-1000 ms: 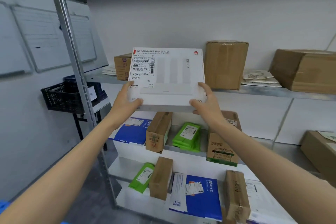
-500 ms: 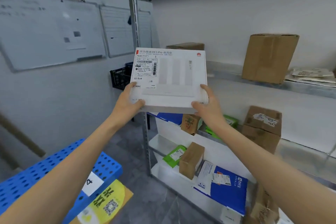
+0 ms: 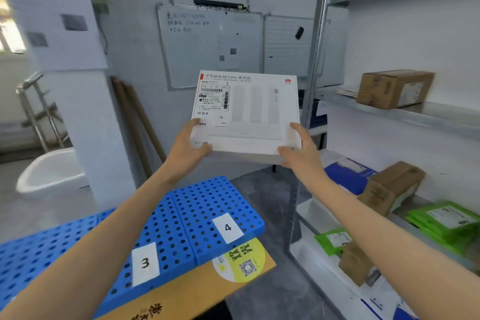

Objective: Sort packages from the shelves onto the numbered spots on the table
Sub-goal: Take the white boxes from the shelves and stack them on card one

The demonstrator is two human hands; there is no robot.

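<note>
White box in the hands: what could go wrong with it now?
The flat white cardboard box is held only at its lower corners by the left hand and right hand, so it might tip or slip. The paper label 3 and paper label 4 on the blue perforated table sit side by side, so it could end up on the wrong spot.

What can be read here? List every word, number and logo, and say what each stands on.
"华为路由 BE3 Pro 疾风版": top edge of the white box.
"WiFi 7": the box's lower left corner.
"棕色M", "1件": its shipping label; the finer print is too small.
"3": left white card on the blue table.
"4": right white card there.
Whiteboard handwriting and yellow sticker: blurred, unreadable.
</note>
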